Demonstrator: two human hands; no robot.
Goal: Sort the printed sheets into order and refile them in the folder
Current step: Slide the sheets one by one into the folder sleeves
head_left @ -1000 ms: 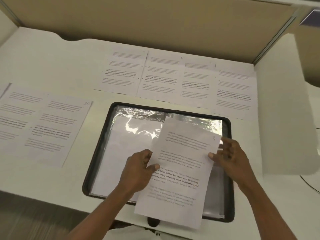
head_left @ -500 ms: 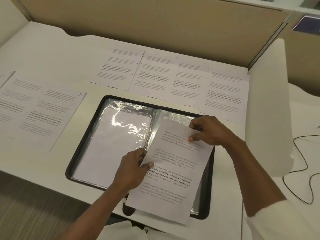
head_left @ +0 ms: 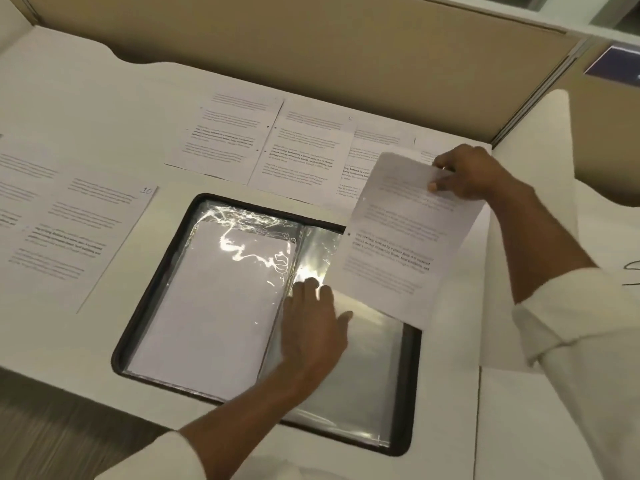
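A black-edged folder lies open on the desk, its clear plastic sleeves shining. The left sleeve holds a white sheet. My right hand pinches the top edge of one printed sheet, lifted over the folder's right half. My left hand rests with fingers spread on the right sleeve near the spine. A row of printed sheets lies behind the folder, and more sheets lie to its left, one marked 10.
A tan partition wall closes the desk at the back. A white side panel stands at the right, with a black cable beyond it. The desk's front edge runs close to the folder.
My left hand has let go of the sheet and dropped onto the right sleeve. My right hand has carried the sheet up and to the right, holding it alone.
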